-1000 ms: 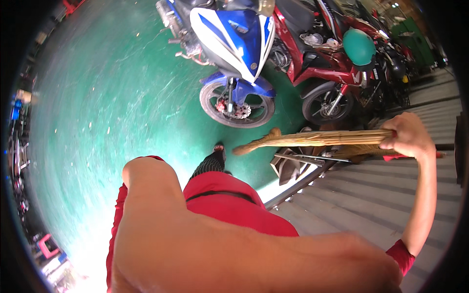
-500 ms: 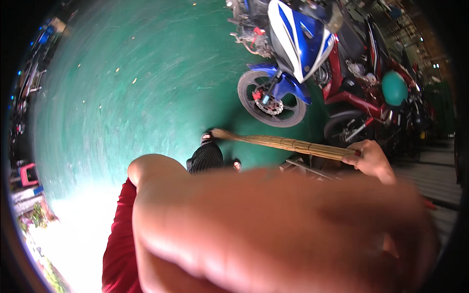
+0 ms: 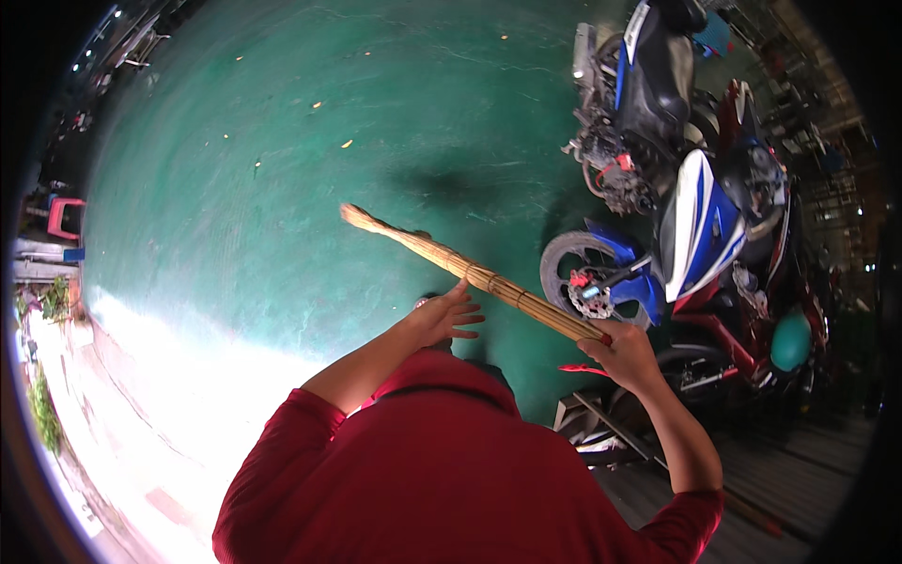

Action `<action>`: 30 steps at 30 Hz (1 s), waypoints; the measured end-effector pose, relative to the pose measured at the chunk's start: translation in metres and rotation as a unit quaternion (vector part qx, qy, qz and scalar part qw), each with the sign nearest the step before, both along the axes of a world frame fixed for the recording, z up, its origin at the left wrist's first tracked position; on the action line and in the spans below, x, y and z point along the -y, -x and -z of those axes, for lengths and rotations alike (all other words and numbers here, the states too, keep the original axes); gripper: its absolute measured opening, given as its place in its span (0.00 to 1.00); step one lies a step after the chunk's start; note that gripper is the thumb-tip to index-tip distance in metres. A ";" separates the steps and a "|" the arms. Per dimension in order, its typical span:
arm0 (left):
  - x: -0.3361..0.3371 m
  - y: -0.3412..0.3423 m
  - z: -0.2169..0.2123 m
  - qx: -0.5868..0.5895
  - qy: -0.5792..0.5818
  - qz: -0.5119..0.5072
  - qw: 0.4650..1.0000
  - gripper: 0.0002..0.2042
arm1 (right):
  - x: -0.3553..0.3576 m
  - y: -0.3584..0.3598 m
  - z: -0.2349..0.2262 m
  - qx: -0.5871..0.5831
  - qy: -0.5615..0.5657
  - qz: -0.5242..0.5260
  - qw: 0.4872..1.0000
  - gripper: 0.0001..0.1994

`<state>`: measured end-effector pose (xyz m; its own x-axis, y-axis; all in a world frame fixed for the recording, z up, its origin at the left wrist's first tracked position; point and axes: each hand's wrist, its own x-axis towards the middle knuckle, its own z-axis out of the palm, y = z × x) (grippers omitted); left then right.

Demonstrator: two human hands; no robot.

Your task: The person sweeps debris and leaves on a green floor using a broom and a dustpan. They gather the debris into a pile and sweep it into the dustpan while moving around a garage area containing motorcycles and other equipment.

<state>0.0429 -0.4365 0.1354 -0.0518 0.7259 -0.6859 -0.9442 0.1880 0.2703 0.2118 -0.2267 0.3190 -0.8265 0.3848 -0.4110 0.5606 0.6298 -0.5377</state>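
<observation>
A broom point(image 3: 442, 256) made of bound straw or thin sticks slants across the middle, its bushy end pointing to the far left. My right hand point(image 3: 615, 352) is wrapped around the near end of it, and a red cord hangs beside that fist. Just under the broom's middle is my left hand point(image 3: 446, 317), fingers spread apart and not gripping; whether a fingertip touches the broom I cannot tell. Beneath both lies the green floor point(image 3: 254, 216), with a few small yellow leaves point(image 3: 347, 144) scattered farther off.
A blue and white motorcycle point(image 3: 700, 226) stands on the right, with a dark red one point(image 3: 719, 334) close behind it. A teal round object point(image 3: 791, 340) sits by the red one. Wooden pieces point(image 3: 611, 423) lie near my right arm. A pink stool point(image 3: 65, 218) is at the far left.
My left arm, which filled the lower view, has drawn back and its hand is now beside the broom. The broom's bushy end has swung up and left. The view has shifted.
</observation>
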 end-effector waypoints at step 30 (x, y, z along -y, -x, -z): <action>0.002 0.384 0.195 -0.282 0.583 -0.114 0.753 0.19 | -0.053 0.699 0.285 0.512 0.418 -0.317 0.681 0.31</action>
